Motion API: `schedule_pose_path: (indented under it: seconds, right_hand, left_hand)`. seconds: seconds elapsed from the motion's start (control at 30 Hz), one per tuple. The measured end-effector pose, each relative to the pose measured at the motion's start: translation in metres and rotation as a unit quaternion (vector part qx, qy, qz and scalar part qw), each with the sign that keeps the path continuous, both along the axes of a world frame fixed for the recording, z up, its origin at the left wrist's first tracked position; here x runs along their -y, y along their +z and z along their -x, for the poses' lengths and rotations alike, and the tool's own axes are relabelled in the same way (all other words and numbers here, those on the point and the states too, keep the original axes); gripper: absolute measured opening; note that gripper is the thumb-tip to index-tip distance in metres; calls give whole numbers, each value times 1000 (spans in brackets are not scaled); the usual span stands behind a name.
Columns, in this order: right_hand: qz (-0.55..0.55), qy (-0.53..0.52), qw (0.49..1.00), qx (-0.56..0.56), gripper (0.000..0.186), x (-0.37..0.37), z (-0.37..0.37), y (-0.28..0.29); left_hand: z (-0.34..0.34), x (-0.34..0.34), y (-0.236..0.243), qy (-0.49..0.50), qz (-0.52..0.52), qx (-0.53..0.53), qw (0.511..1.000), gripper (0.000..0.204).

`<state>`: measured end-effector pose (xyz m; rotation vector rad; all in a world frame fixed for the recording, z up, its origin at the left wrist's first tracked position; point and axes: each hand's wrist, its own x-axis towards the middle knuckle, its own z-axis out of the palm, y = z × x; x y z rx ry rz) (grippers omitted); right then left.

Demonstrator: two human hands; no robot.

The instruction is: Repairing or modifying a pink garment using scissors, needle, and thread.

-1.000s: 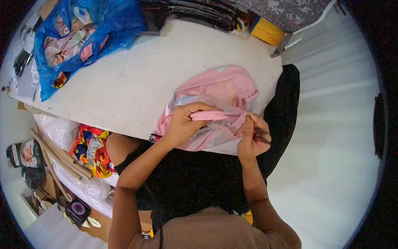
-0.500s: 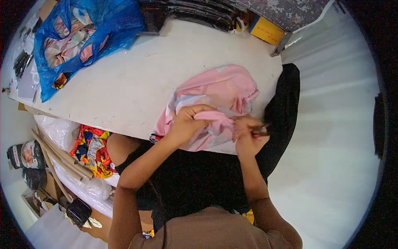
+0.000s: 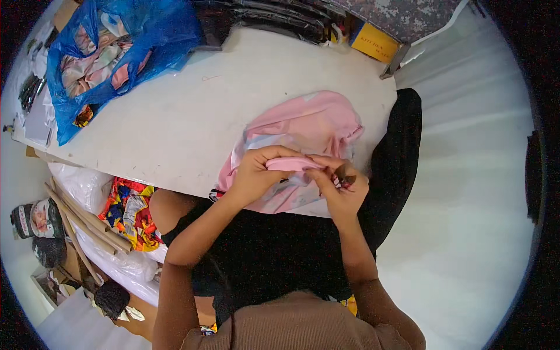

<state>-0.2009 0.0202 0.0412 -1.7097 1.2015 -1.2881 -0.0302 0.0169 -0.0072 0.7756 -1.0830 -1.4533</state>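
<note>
A pink piece of cloth (image 3: 318,114) with pale blue and white patches lies bunched at the near right edge of the white table. My left hand (image 3: 256,175) grips a folded edge of it between thumb and fingers. On the right side of that fold, my right hand (image 3: 347,192) pinches the same edge with thumb and forefinger. A small dark object (image 3: 345,181) is tucked in the curled fingers of my right hand; its kind cannot be made out. Part of the cloth hangs toward my lap under both hands.
The white table (image 3: 157,128) carries a blue plastic bag (image 3: 157,35) of similar cloth at far left. Black packets (image 3: 280,20) and a yellow box (image 3: 375,42) stand along the back. Cardboard tubes (image 3: 87,221) and plastic-wrapped bundles (image 3: 84,184) sit low at left.
My right hand has moved slightly left and up, closer to my left hand, and now pinches the fold. The folded edge between the hands is drawn straighter.
</note>
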Motion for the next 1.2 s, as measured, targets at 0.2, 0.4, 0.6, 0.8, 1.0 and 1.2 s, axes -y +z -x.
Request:
schedule_pose_path:
  seconds: [0.2,0.4,0.6,0.8,1.0,1.2]
  right_hand:
    - [56,-2,998,6,6,-4,4,-2]
    - [31,15,966,256,6,0,16,0]
    - [0,20,973,230,11,-4,19,-1]
    - [6,-3,997,76,16,-3,10,9]
    - [-10,13,998,53,16,-4,16,5]
    - [24,1,999,48,10,-6,15,-5]
  left_hand:
    - [6,-3,5,-33,-29,42,998,25]
    - [-1,3,1,-11,-60,16,998,24]
    - [1,1,2,3,-4,6,1000,27]
    - [-1,0,1,-43,-84,-54,994,23]
    - [3,-2,2,-47,-99,-124,986,20]
    - [1,-3,1,-49,-86,-114,989,22]
